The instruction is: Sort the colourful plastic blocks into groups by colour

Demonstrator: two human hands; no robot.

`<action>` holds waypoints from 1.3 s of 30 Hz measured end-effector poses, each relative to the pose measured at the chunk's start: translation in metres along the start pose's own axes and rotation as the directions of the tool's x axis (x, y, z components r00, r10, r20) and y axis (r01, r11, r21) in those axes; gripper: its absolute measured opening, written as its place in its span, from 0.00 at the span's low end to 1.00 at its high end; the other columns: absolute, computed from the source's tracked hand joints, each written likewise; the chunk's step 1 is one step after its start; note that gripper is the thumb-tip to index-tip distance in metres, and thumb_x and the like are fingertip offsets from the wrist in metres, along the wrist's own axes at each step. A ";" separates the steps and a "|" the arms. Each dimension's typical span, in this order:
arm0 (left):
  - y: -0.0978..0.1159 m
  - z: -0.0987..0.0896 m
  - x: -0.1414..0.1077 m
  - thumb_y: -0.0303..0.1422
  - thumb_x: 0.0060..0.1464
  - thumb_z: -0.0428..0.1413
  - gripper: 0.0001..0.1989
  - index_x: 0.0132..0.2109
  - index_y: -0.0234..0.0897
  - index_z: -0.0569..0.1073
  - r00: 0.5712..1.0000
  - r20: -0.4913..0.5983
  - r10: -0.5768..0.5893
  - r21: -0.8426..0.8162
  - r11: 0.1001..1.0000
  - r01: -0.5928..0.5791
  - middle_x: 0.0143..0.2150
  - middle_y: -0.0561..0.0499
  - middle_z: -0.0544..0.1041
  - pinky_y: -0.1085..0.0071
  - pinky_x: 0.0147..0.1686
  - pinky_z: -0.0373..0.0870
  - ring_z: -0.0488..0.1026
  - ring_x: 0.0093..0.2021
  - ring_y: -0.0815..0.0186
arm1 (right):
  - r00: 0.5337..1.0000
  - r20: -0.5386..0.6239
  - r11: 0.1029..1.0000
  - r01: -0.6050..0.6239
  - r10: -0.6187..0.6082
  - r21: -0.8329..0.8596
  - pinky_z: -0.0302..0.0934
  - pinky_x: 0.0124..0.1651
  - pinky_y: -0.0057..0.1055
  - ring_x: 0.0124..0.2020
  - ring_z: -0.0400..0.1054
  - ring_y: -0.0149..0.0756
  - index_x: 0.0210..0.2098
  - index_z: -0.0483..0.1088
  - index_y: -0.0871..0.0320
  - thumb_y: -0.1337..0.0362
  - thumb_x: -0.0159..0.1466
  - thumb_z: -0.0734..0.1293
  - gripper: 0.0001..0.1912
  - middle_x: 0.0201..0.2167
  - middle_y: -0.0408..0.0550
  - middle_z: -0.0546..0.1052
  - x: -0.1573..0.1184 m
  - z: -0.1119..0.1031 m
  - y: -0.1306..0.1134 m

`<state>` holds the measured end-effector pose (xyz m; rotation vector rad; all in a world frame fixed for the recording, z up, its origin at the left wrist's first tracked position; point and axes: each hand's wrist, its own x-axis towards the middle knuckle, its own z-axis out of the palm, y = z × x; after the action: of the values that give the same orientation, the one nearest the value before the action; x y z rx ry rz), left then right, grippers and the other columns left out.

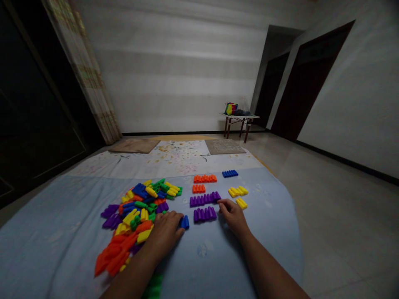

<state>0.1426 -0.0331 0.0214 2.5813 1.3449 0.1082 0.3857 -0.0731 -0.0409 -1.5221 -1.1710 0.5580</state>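
Note:
My left hand point(166, 229) lies palm down at the right edge of a mixed pile of plastic bullet-shaped building pieces point(137, 207), fingers slightly bent and apart. Beside its thumb is a short blue group of pieces point(185, 222), partly hidden by the hand. My right hand point(232, 212) is at the right end of a long purple row point(204, 199), its index fingertip at or very near the last piece. A small gap shows between thumb and index, with nothing visible in it. Just below stands a shorter purple row point(205, 214).
Two orange rows point(205, 178) lie farther back, with a blue row point(230, 173) to their right. Yellow groups point(237, 191) sit beyond my right hand. Two brown mats point(225, 146) rest at the far edge of the cloth-covered table point(258, 249). A small table point(239, 116) stands behind.

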 end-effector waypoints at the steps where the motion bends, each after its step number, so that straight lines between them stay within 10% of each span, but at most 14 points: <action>1: 0.002 0.001 -0.001 0.34 0.51 0.50 0.15 0.47 0.41 0.71 1.000 -0.009 -0.002 0.003 1.000 0.002 0.45 0.47 0.74 0.60 0.50 0.55 0.67 0.49 0.58 | 1.000 0.001 1.000 -0.003 0.003 0.000 0.60 0.29 0.29 0.25 0.67 0.36 0.36 0.73 0.61 0.53 0.57 0.62 0.19 0.22 0.46 0.74 0.000 0.000 0.000; 22: 0.006 0.021 -0.027 0.40 0.54 0.48 0.24 0.57 0.40 0.62 0.987 -0.137 -0.084 -0.121 0.990 0.068 0.58 0.44 0.67 0.58 0.56 0.56 0.62 0.58 0.58 | 0.969 0.044 0.951 0.247 -0.243 -0.188 0.62 0.33 0.29 0.27 0.67 0.33 0.39 0.72 0.60 0.61 0.61 0.60 0.13 0.26 0.47 0.74 -0.013 0.003 -0.026; 29: -0.005 0.013 -0.007 0.35 0.57 0.44 0.15 0.46 0.39 0.71 0.921 -0.381 0.086 0.024 0.996 -0.083 0.46 0.46 0.74 0.59 0.51 0.59 0.68 0.48 0.59 | 0.799 0.228 0.759 0.601 -0.557 -0.252 0.60 0.42 0.36 0.37 0.66 0.37 0.40 0.70 0.57 0.68 0.61 0.62 0.09 0.33 0.49 0.74 -0.027 0.020 -0.043; 35: -0.020 -0.024 0.030 0.34 0.58 0.43 0.14 0.43 0.36 0.72 0.859 -0.501 0.107 0.090 0.993 -0.071 0.43 0.44 0.75 0.61 0.48 0.59 0.68 0.46 0.60 | 0.712 0.332 0.654 0.701 -0.618 -0.284 0.58 0.42 0.36 0.37 0.64 0.37 0.40 0.69 0.57 0.70 0.60 0.62 0.10 0.33 0.49 0.74 -0.040 0.033 -0.058; 39: -0.025 -0.053 0.026 0.35 0.57 0.45 0.14 0.41 0.36 0.72 0.835 -0.540 0.106 0.006 0.992 -0.122 0.42 0.46 0.75 0.63 0.46 0.62 0.69 0.46 0.61 | 0.560 0.538 0.559 0.808 -0.630 -0.187 0.58 0.40 0.33 0.37 0.64 0.36 0.40 0.70 0.57 0.71 0.59 0.62 0.10 0.33 0.48 0.75 -0.058 0.050 -0.087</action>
<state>0.1286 0.0103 0.0660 2.7124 1.3223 0.9361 0.2878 -0.1074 0.0106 -1.0697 -2.2425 0.0130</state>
